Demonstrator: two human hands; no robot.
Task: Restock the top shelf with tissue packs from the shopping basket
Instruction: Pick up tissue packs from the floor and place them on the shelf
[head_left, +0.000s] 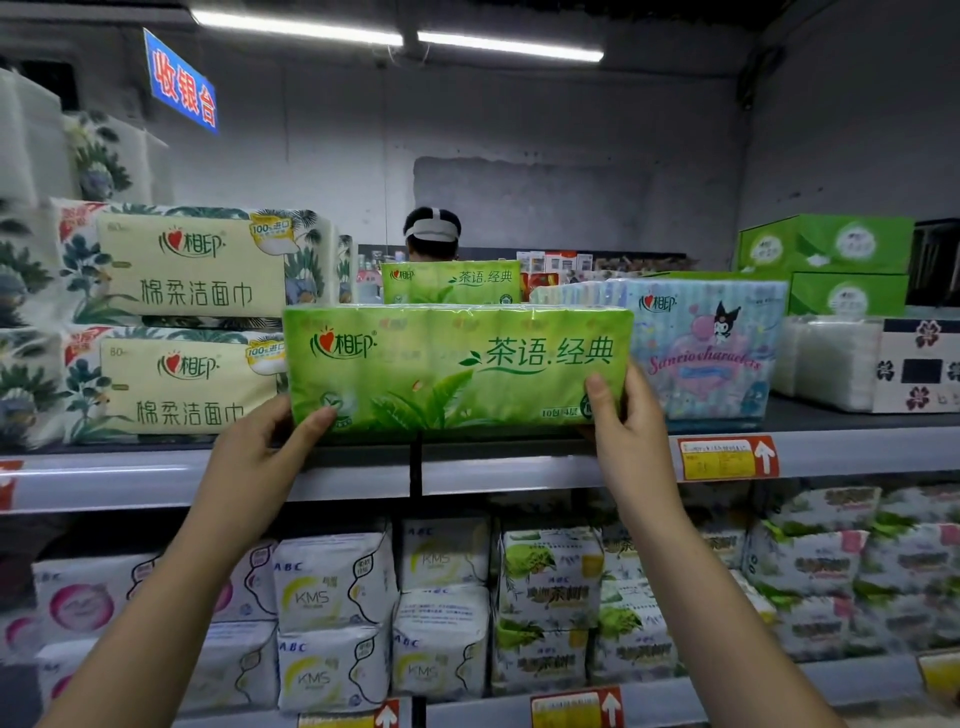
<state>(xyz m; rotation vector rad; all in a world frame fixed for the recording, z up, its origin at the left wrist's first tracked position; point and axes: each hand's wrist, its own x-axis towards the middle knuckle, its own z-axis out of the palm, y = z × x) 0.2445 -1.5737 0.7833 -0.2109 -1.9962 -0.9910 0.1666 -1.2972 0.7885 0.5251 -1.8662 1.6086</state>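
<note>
The green tissue pack (457, 371) stands upright at the front edge of the top shelf (519, 467), spanning between both grips. The left grip (260, 452) clasps its lower left corner, the right grip (628, 436) its lower right corner, with both thumbs on the front face.

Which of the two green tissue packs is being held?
The front green tissue pack, gripped by the left hand and right hand; the rear pack stands behind, untouched.
</note>
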